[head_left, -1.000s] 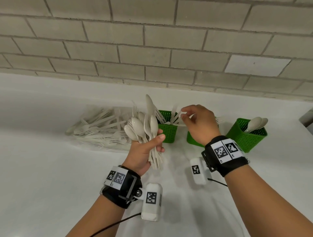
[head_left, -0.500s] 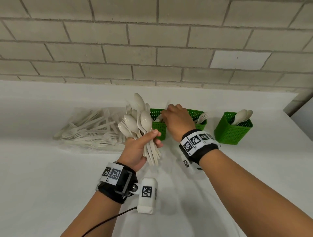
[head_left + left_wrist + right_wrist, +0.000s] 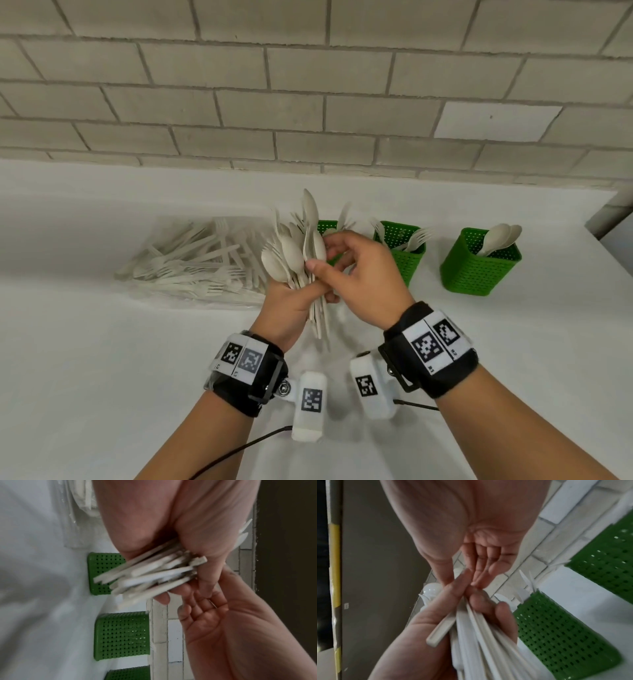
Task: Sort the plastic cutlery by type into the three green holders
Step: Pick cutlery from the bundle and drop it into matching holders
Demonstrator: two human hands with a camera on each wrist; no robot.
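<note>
My left hand grips an upright bundle of white plastic cutlery, mostly spoons with some forks; the handles stick out below my fist. My right hand has come up against the bundle's right side, thumb in front and forefinger behind one spoon, pinching it. Three green holders stand behind. The left holder is mostly hidden by the bundle, the middle holder has forks, and the right holder has spoons.
A clear plastic bag with a loose pile of white cutlery lies on the white counter to the left. A grey brick wall runs along the back. The counter's right end is beyond the right holder.
My right hand has drawn back from the holders to the bundle and taken a spoon between thumb and forefinger. My left hand still grips the bundle, now slightly nearer the holders.
</note>
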